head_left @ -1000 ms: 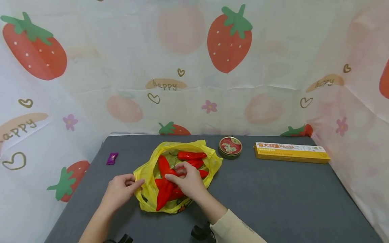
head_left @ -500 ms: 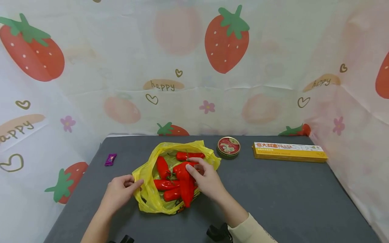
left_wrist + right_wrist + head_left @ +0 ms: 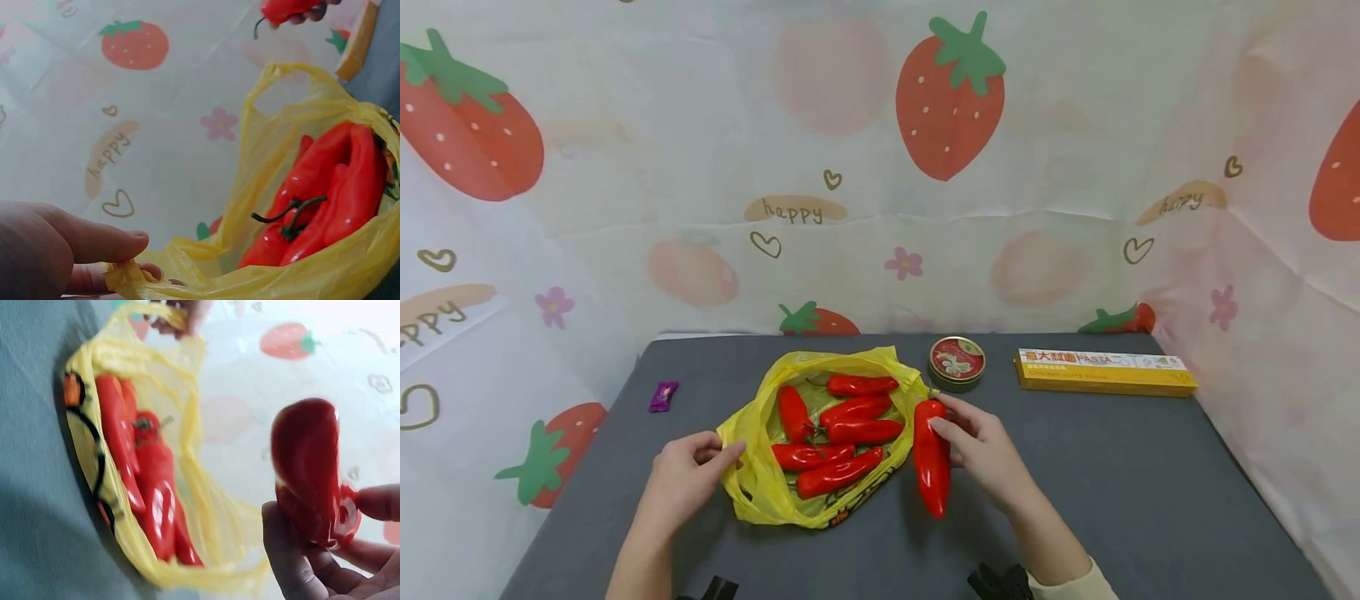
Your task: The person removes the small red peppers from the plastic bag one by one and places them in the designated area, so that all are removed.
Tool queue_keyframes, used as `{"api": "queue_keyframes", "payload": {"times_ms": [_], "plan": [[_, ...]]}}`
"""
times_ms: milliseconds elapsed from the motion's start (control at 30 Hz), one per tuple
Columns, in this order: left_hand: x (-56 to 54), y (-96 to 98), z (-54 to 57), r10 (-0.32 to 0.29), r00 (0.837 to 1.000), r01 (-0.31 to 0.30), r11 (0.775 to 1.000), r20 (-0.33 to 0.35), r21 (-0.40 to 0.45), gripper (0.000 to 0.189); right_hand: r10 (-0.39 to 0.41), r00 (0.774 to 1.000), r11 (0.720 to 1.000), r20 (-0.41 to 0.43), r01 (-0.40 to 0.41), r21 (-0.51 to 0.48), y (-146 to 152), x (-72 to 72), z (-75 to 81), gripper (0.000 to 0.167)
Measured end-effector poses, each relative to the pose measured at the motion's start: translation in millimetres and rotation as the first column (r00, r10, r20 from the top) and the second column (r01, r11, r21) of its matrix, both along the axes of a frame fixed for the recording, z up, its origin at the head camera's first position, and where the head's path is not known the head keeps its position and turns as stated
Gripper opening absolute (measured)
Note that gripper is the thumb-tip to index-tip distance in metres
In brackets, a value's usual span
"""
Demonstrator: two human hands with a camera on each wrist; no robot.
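A yellow plastic bag [image 3: 752, 467] lies open on the dark table, with several glossy red chili peppers [image 3: 838, 473] inside. My left hand [image 3: 685, 475] pinches the bag's left rim between thumb and fingers; the gathered plastic [image 3: 128, 275] shows in the left wrist view. To the right of the bag, my right hand [image 3: 988, 450] holds one red chili pepper [image 3: 932, 458] near its stem end, tip pointing down toward me. In the right wrist view, thumb and fingers wrap that pepper [image 3: 306, 469].
A round tin [image 3: 957, 362] with a red lid stands behind the bag's right side. Farther right lies a yellow pasta box [image 3: 1105, 375]. A small purple wrapped candy [image 3: 663, 397] sits at the left. A strawberry-printed cloth [image 3: 1037, 167] hangs behind the table.
My right hand has lifted one chili pepper out of the bag and moved right with it, past the rim. The left hand keeps its pinch on the bag.
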State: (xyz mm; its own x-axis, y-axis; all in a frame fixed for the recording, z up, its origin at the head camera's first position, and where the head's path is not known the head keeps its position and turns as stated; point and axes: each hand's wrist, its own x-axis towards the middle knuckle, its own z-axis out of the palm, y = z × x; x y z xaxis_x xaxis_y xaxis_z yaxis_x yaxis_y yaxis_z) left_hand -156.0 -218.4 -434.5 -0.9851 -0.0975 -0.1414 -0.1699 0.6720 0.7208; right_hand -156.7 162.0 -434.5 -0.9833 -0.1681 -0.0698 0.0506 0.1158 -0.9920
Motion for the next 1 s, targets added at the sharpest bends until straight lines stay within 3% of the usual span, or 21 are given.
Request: {"api": "queue_keyframes", "payload": {"times_ms": [233,500,733,1000], "plan": [[0.3,5.1,-2.2,0.004,1.0,-0.004,1.0,-0.011,0.016,0.034,-0.131,0.991,0.987,-0.01,0.132,0.091,46,9.2,1.4,0.055],[0.6,9.2,-2.4,0.037,0.999,-0.036,0.999,-0.025,0.026,0.041,-0.251,0.967,0.962,0.038,0.246,0.115,101,14.6,-5.7,0.064],[2.1,6.2,-1.7,0.038,0.999,-0.038,0.999,0.002,0.019,0.049,-0.283,0.956,0.949,0.076,0.267,0.167,137,9.7,-23.3,0.07],[3.9,3.2,-2.7,0.055,0.999,-0.054,0.998,-0.003,0.039,0.053,-0.258,0.96,0.929,0.112,0.215,0.3,164,-4.9,-46.7,0.074]]}}
